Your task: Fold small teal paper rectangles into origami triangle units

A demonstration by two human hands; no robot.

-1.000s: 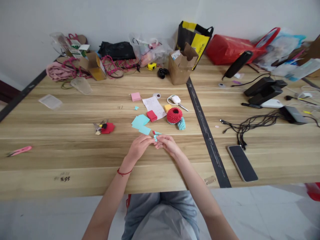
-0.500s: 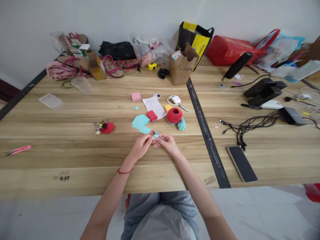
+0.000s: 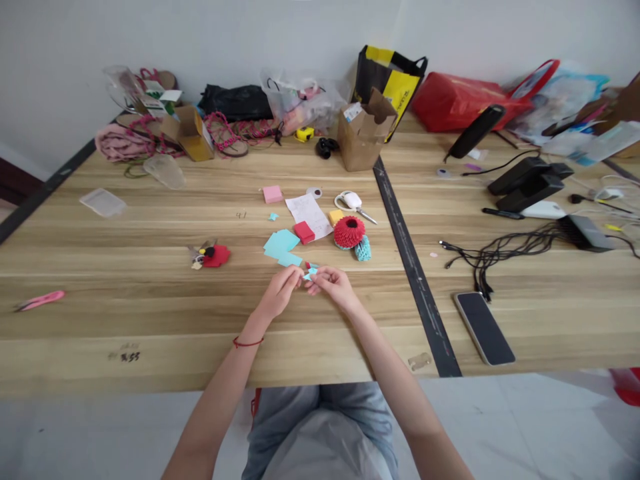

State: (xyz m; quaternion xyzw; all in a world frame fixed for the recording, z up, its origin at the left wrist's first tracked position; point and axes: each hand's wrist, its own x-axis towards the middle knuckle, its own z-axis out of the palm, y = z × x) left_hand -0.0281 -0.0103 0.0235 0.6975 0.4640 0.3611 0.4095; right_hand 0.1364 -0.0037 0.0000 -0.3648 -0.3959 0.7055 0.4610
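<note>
A small piece of folded light-blue paper is held above the near part of the table. My right hand pinches its right side between thumb and fingers. At its left tip, my left hand is closed with thumb and forefinger together on the paper's end. Just beyond the fingers lie flat light-blue paper sheets, and a small red and blue scrap is partly hidden by the hands. A stack of red paper rests on a white written sheet. To the right stand a red folded-paper ball and a blue folded-paper piece.
Scissors, a yellow paper stack and a pink paper stack lie farther back. Keys and pink snips are leftward. A phone and black cables lie right. Boxes and bags line the wall.
My left hand has shifted slightly left, and more of the blue paper shows between the hands. My right hand stays nearly in place.
</note>
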